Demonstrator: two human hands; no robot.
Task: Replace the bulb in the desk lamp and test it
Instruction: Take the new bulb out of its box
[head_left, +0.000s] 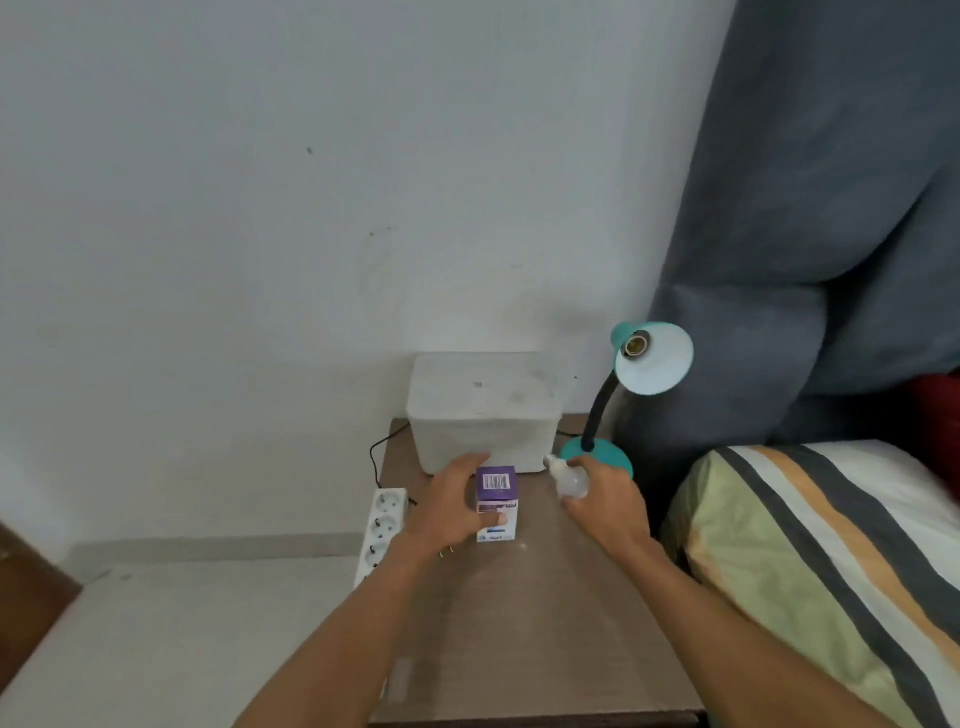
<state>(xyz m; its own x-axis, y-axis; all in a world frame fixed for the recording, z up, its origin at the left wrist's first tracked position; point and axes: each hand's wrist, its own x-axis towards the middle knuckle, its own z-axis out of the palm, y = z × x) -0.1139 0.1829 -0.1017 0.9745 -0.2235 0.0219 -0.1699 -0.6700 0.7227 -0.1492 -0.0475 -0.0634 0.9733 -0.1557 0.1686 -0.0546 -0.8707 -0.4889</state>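
Observation:
A teal desk lamp (655, 358) stands at the back right of the brown bedside table (545, 623). Its shade faces me and the socket inside it holds no bulb. My right hand (605, 501) grips a white bulb (569, 478), its screw base pointing up and left, in front of the lamp's round base (608, 452). My left hand (454, 504) wraps around a small purple and white bulb box (497, 501) that stands upright on the table, thumb on its front face.
A white lidded box (483, 410) stands at the back of the table against the wall. A white power strip (382, 530) with a black cable hangs off the table's left edge. A bed with a striped pillow (831, 561) and grey headboard lies at the right.

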